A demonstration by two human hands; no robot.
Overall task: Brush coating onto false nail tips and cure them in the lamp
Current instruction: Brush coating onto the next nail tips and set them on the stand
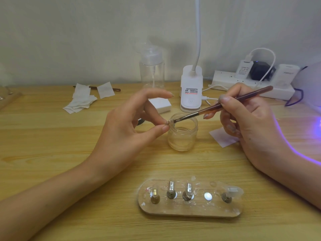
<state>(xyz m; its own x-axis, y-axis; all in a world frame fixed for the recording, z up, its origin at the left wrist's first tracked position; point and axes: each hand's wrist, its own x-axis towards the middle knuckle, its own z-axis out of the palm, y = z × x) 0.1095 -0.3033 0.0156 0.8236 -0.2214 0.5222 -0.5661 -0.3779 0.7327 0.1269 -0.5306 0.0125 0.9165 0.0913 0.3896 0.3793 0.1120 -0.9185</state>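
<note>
My left hand pinches a small nail tip between thumb and a fingertip, just above the rim of a small clear glass jar. My right hand grips a brown-handled brush, and its bristles touch the pinched tip. In front of me lies an oval clear holder with several metal pegs carrying nail tips, and one bare round magnet spot. The curing lamp glows purple at the far right edge, mostly cut off.
On the wooden desk stand a clear pump bottle, a white clip lamp base, a white block, and a power strip with plugs. Several white wipes lie at the back left, one small paper under my right hand.
</note>
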